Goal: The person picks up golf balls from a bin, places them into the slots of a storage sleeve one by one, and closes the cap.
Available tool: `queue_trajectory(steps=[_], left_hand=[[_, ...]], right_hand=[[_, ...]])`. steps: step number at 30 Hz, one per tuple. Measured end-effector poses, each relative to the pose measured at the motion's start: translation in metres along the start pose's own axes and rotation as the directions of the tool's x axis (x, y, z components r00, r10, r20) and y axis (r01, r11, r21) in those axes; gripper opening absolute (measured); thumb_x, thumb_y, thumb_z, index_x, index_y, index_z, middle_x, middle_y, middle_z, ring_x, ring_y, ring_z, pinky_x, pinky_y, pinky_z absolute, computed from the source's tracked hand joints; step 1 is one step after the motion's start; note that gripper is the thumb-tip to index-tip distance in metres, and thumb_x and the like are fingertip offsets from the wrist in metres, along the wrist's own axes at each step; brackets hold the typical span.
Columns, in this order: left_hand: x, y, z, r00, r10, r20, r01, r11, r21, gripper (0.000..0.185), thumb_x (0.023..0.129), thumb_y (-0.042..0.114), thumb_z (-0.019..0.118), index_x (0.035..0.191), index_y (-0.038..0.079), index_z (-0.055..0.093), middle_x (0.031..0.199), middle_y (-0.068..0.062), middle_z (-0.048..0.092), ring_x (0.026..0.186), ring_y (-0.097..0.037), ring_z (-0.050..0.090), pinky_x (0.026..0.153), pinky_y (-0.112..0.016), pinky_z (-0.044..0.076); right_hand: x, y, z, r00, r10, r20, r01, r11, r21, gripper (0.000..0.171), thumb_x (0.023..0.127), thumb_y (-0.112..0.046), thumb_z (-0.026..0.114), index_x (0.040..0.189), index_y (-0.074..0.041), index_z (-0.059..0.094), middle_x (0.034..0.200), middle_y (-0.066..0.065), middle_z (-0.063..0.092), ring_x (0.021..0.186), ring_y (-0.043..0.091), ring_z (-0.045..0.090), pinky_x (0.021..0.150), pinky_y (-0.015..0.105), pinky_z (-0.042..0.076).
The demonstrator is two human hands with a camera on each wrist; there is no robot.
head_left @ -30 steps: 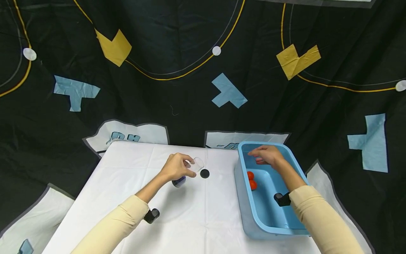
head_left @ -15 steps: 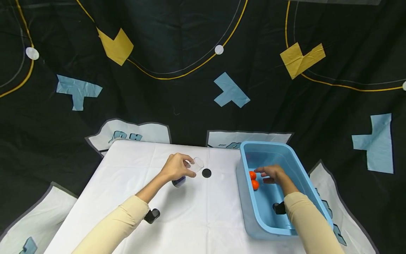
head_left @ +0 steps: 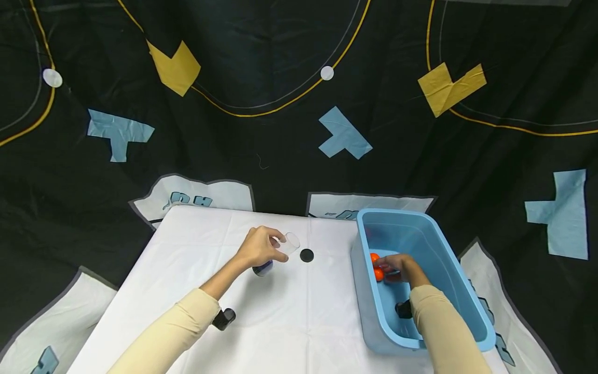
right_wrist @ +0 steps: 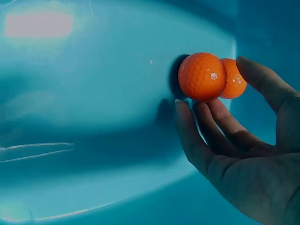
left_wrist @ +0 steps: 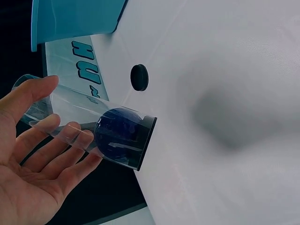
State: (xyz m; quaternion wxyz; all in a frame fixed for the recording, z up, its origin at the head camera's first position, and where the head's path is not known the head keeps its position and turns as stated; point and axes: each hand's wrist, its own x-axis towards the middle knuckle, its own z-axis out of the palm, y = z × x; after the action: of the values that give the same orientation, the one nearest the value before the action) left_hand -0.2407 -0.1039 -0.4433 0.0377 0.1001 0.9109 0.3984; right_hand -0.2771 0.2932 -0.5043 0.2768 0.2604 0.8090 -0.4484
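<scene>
- Hands first: the right hand (head_left: 397, 266) has dropped from the far rim of the blue tub (head_left: 467, 306) a second ago down to its floor, and now closes on the nearer orange ball (right_wrist: 202, 76), thumb on one side and fingertips (right_wrist: 183, 112) under it
- Whether the ball is truly pinched or only touched I cannot tell; the right wrist view shows the fingers spread and loosely bent about it, with the thumb against the second orange ball (right_wrist: 233, 85) just behind
- Both balls lie touching each other against the tub's left wall, at about 9 o'clock from the right hand in the head view
- Left hand (head_left: 259, 248) has not moved over the second: it keeps the clear tube (left_wrist: 70, 123) tilted, mouth raised toward 2 o'clock, fingers lightly curled round its wall, the dark blue base (left_wrist: 123, 139) resting on the white counter (head_left: 289, 317)
- A blue ball sits inside the tube at its bottom end
- Black disc (head_left: 306, 255) lies flat on the counter just at 3 o'clock of the tube mouth, apart from it
- Judging from the descent, the reach into the tub is finished and a grasp of one orange ball is the step in hand, while the tube is held ready and unchanged
</scene>
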Motion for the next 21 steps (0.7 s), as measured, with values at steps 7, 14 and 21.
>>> queue_trajectory(steps=[7, 14, 21], left_hand=[[0.0011, -0.0006, 0.0002, 1.0, -0.005, 0.0, 0.005, 1.0, 0.002, 0.038, 0.065, 0.02, 0.093, 0.099, 0.013, 0.079, 0.088, -0.005, 0.077, 0.088, -0.02, 0.071, 0.08, -0.039, 0.057], [0.0013, 0.0006, 0.0018, 1.0, -0.004, -0.001, 0.004, 1.0, -0.003, 0.039, 0.065, 0.019, 0.093, 0.1, 0.012, 0.079, 0.088, -0.004, 0.077, 0.088, -0.02, 0.071, 0.081, -0.039, 0.057], [0.0012, 0.0008, 0.0036, 1.0, 0.002, 0.005, -0.002, 1.0, -0.005, 0.039, 0.065, 0.019, 0.093, 0.101, 0.012, 0.079, 0.093, -0.01, 0.078, 0.088, -0.021, 0.071, 0.08, -0.039, 0.058]], right_hand=[[-0.0054, 0.0036, 0.0031, 0.999, 0.024, 0.028, -0.024, 1.0, 0.018, 0.051, 0.094, -0.014, 0.067, 0.134, 0.011, 0.048, 0.123, 0.03, 0.056, 0.094, 0.032, 0.067, 0.094, 0.038, 0.058], [-0.0003, 0.0058, 0.0066, 0.998, 0.043, 0.038, -0.044, 0.998, 0.048, 0.045, 0.09, -0.006, 0.068, 0.126, 0.01, 0.048, 0.106, 0.024, 0.057, 0.083, 0.027, 0.068, 0.088, 0.033, 0.059], [0.0007, 0.007, 0.0015, 0.998, 0.026, 0.064, -0.029, 0.999, 0.037, 0.046, 0.088, -0.006, 0.07, 0.125, 0.01, 0.048, 0.102, 0.022, 0.057, 0.082, 0.026, 0.068, 0.088, 0.032, 0.059]])
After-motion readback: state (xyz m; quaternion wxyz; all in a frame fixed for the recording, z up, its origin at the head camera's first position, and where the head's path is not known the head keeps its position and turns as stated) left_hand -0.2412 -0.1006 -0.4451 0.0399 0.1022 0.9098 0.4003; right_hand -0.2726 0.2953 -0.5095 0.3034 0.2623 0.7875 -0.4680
